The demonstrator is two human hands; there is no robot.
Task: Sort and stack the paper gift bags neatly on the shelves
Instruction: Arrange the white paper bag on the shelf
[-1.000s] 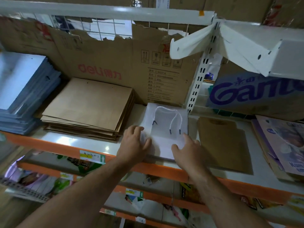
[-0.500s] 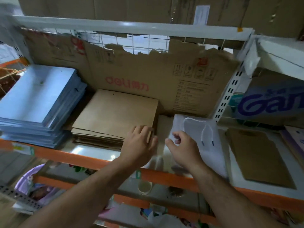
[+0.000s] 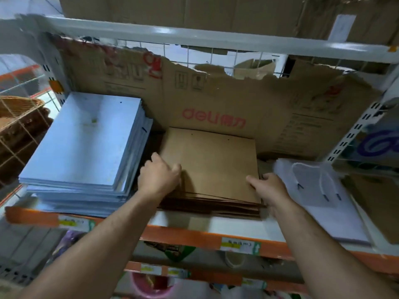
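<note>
A stack of flat brown paper gift bags point(image 3: 212, 160) lies in the middle of the shelf point(image 3: 185, 223). My left hand point(image 3: 158, 176) grips the stack's near left corner. At the near right corner my right hand point(image 3: 268, 188) has its fingers curled around the edge. Left of the brown stack lies a tall stack of light blue bags point(image 3: 86, 143). Right of it lies a white bag with cord handles point(image 3: 311, 190), and a single brown bag point(image 3: 375, 203) lies further right.
A torn "deli" cardboard sheet point(image 3: 216, 100) lines the shelf's back. The upper shelf rail point(image 3: 194, 37) runs overhead. An orange front lip with price labels point(image 3: 239, 244) edges the shelf. A wicker basket point(image 3: 17, 108) sits behind wire mesh at the left. More goods lie on the lower shelves.
Both hands have left the white bag and moved left onto the brown stack, now holding its two near corners. My view has swung left, bringing the blue stack fully into view.
</note>
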